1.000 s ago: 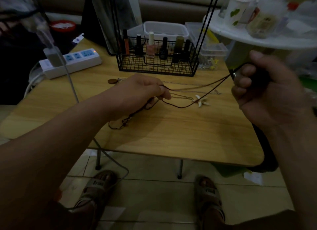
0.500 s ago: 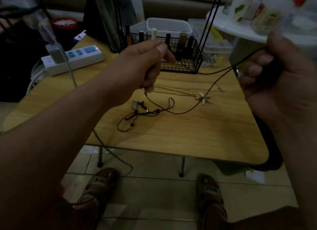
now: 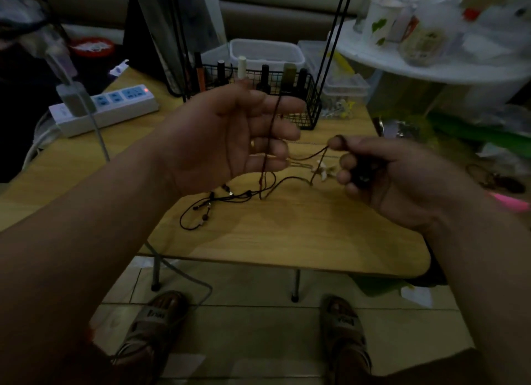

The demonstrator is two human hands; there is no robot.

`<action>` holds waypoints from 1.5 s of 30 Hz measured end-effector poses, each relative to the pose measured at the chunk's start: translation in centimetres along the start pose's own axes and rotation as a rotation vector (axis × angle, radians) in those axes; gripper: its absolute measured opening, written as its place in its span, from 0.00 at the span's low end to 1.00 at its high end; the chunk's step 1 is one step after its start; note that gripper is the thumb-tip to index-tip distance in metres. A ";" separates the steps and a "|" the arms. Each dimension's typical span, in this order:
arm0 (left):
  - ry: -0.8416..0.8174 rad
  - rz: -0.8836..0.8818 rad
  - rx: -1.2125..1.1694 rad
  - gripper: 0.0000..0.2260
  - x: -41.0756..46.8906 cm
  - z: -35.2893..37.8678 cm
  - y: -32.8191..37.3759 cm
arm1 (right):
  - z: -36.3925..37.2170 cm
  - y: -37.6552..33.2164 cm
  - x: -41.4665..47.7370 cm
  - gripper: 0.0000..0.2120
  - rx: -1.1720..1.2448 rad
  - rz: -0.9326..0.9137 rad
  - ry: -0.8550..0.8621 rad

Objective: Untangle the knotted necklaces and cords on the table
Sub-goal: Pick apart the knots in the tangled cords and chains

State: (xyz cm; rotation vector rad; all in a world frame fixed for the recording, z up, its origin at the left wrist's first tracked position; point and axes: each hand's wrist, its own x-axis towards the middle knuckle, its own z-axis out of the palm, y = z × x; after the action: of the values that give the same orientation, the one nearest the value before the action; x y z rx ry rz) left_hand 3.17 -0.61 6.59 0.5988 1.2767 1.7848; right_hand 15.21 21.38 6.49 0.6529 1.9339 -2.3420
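A dark brown cord runs between my two hands above the wooden table. My left hand is raised palm up with straight fingers, and the cord drapes over them and hangs down to the table. My right hand pinches the cord between thumb and forefinger, its other fingers curled round a dark bundle. The cord's beaded end lies in a loose tangle on the table below my left wrist. A thin chain with a pale star-shaped pendant lies flat between my hands.
A black wire basket of nail polish bottles stands at the table's back. A white power strip with a plugged cable lies back left. A cluttered white round table is at right. Beneath the table's front edge are my sandalled feet.
My left hand has let go of its pinch and turned palm up with fingers spread. My right hand has dropped and come left toward it, so the cord now hangs slack.
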 end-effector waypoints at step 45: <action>0.043 0.262 -0.149 0.12 -0.1 -1.5 0.6 | -2.0 0.8 -0.7 0.16 -0.191 0.075 -0.163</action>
State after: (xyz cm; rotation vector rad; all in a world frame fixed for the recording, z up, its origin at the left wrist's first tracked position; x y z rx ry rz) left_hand 1.86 -1.50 6.60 0.6707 1.1209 2.0972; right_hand 16.66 22.88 5.69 0.4938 1.9898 -2.0627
